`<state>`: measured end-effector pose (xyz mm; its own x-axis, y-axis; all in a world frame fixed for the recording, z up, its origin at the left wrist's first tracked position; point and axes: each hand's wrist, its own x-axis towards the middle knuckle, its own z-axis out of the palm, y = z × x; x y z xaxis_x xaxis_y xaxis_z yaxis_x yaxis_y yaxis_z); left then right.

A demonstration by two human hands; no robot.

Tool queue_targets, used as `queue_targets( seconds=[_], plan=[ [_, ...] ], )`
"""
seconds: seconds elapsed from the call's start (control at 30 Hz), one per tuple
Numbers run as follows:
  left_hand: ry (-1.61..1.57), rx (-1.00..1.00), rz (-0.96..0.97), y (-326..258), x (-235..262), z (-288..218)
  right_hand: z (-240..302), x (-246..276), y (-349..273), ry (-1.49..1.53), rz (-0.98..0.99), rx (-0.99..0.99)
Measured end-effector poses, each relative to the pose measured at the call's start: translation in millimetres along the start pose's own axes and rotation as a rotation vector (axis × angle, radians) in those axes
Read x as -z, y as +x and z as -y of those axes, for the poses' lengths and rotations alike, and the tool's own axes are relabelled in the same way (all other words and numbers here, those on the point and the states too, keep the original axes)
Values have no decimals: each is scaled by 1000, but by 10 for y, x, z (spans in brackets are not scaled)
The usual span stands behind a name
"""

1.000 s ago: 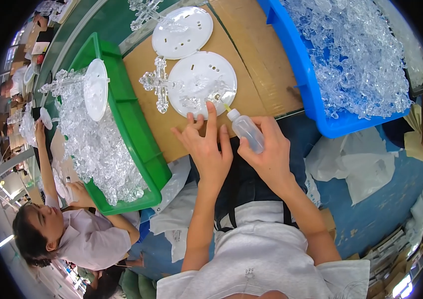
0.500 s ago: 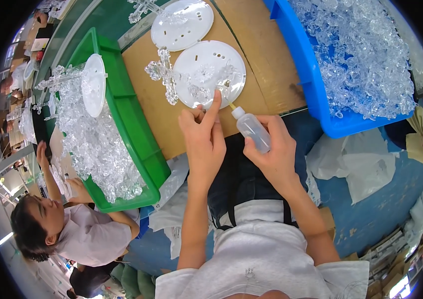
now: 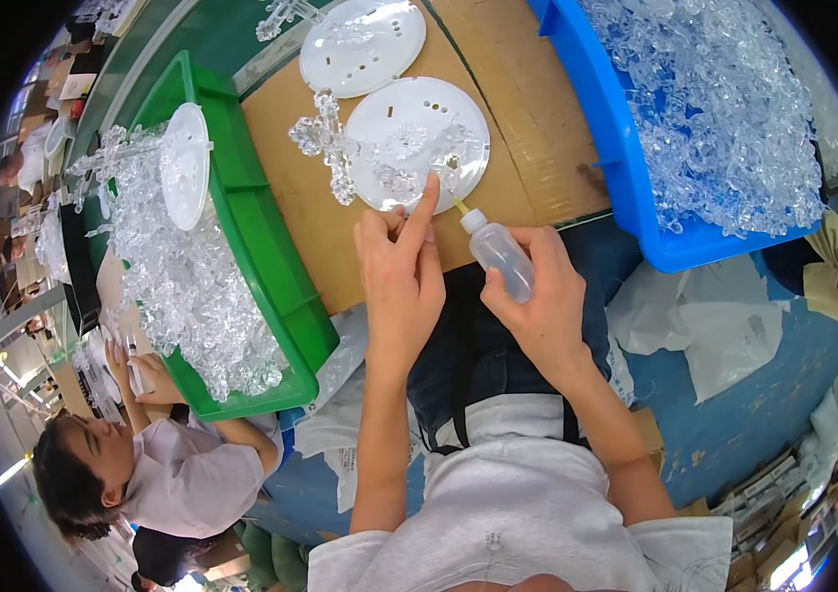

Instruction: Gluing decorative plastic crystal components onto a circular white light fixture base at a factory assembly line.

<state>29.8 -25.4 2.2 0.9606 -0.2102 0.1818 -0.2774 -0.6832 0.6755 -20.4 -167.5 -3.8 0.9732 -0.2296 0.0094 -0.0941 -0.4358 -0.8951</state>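
Clear bottle (image 3: 500, 255) grasped in right hand (image 3: 543, 306), nozzle (image 3: 461, 205) by white disc (image 3: 414, 116), left hand (image 3: 399, 274) at disc's rim, grip unclear

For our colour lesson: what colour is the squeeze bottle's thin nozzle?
The nozzle is yellow; the head view shows it.

Nearby there're 3 wht discs (image 3: 414, 111), 1 grn bin (image 3: 259, 237), 1 blu bin (image 3: 631, 183), 1 btl (image 3: 501, 259).

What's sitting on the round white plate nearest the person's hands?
Clear, sparkling pieces cover part of the white plate. The left hand overlaps the plate's near edge, so anything hidden behind its fingers can't be seen.
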Motion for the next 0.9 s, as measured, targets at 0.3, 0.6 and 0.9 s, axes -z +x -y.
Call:
queue_targets(
  seconds=[0.3,0.6,0.9],
  plan=[
    [-22,41,-88,-118,7,48,-3,36,15,54,11,-29],
    [131,-19,-302,-18,-40,273,78,-65,101,54,20,-15],
    [45,-6,-237,-5,-36,365,99,-79,132,-22,41,36]
  ],
)
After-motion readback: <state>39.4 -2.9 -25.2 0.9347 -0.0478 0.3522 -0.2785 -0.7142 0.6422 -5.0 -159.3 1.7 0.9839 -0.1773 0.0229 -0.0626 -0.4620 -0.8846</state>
